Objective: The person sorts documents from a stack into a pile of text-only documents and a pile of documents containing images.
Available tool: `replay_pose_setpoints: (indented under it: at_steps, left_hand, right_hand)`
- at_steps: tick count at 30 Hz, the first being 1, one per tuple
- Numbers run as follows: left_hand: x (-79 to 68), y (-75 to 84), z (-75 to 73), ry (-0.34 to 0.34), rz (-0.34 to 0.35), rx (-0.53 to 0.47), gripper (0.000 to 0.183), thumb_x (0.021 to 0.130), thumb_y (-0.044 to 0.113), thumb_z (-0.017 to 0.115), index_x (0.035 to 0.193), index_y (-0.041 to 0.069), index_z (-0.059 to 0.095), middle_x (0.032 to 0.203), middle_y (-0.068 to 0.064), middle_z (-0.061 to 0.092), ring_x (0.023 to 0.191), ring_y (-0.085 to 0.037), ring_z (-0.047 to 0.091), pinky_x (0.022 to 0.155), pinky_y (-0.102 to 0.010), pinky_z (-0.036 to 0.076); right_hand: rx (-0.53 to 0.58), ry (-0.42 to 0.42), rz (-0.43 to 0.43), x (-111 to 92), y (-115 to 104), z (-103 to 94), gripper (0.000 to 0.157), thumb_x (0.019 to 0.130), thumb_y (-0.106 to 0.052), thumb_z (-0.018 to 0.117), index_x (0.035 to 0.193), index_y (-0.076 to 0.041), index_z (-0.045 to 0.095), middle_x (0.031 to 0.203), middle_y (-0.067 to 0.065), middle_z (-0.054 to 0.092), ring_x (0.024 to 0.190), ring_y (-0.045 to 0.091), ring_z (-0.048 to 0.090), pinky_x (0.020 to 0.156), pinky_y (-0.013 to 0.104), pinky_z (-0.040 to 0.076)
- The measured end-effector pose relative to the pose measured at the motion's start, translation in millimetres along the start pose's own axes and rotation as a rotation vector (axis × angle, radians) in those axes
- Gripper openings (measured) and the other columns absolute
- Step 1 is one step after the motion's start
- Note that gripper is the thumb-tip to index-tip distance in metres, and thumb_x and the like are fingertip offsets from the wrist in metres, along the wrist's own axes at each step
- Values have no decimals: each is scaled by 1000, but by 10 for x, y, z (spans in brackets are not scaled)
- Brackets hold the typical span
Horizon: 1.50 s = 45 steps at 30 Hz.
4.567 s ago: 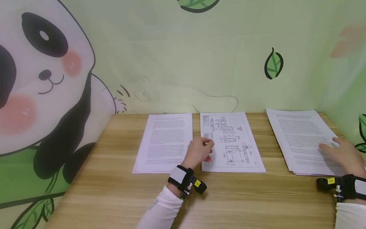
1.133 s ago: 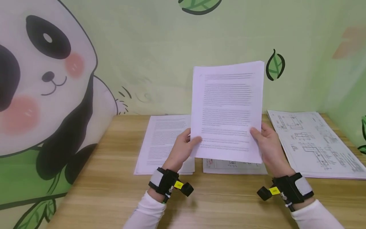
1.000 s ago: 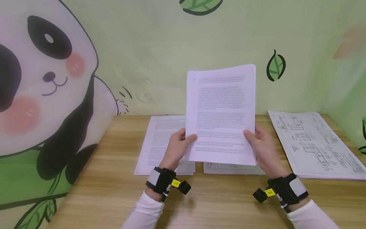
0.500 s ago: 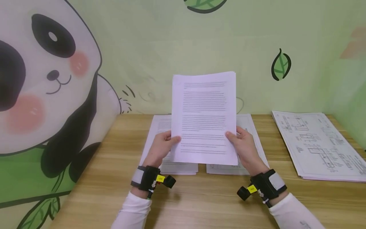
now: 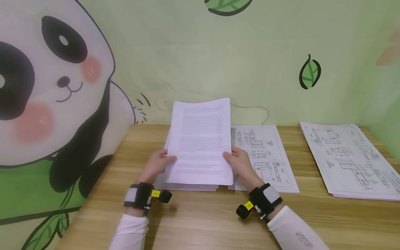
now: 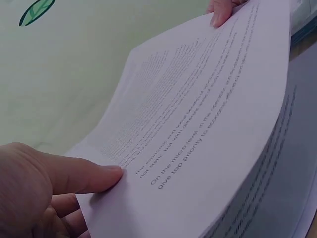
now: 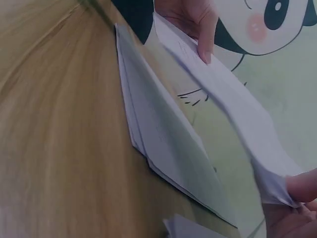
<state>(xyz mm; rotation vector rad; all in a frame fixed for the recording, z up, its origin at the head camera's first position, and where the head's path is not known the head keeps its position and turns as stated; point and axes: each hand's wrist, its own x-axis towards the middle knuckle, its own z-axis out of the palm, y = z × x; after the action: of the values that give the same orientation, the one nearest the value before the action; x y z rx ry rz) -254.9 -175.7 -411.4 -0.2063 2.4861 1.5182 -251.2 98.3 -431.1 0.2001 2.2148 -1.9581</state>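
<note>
The left hand (image 5: 153,167) and right hand (image 5: 244,167) have brought the sheets (image 5: 201,144) left and lower, hiding most of the left stack (image 5: 193,187). The middle drawing (image 5: 265,151) largely shows again; the right stack (image 5: 348,161), earlier text-topped, now shows drawings.

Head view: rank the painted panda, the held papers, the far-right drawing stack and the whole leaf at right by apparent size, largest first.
1. Painted panda
2. Held papers and far-right drawing stack: too alike to rank, and the stack runs out of frame
3. Whole leaf

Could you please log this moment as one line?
Left hand: grips text sheets; right hand: grips same sheets; sheets: above left stack; right stack: drawing on top
</note>
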Motion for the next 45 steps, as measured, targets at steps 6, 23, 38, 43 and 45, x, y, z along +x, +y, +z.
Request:
replay_pose_setpoints:
  at_steps: [6,23,38,43,45]
  left_hand:
    - [1,-146,-101,15,-9,5,51,89,19,56,135,0,45,135,-19,50,115,-32,48,96,-48,42]
    - [56,-385,-183,57,-50,51,42,85,18,63,122,1,56,114,-20,61,97,-31,58,81,-39,50]
    - [-47,-197,-229,180,-123,147,50,92,38,52,130,5,52,132,-21,53,118,-37,50,96,-55,43]
    - [-90,-70,-186,197,-101,139,53,91,45,51,132,11,51,131,-15,54,116,-33,51,97,-54,43]
    - [-94,-39,-158,198,-70,139,53,90,45,53,131,11,52,132,-14,54,116,-32,51,97,-53,43]
  right_hand:
    - [-133,-26,-6,117,55,210,46,90,-11,48,136,-7,46,121,10,61,105,22,58,86,33,48]
    - [-422,75,-140,105,91,337,60,83,-10,62,140,-4,41,104,17,67,79,20,62,57,24,47]
    - [-302,-35,-97,0,26,137,40,91,-20,55,128,-8,54,123,16,59,104,27,62,88,40,54]
    - [-266,-71,-137,-32,-35,-9,41,92,-24,54,130,-8,53,126,16,59,107,28,62,90,41,54]
    - [-256,-75,-158,-58,-74,-99,40,92,-24,54,129,-7,53,128,16,58,110,28,61,92,41,53]
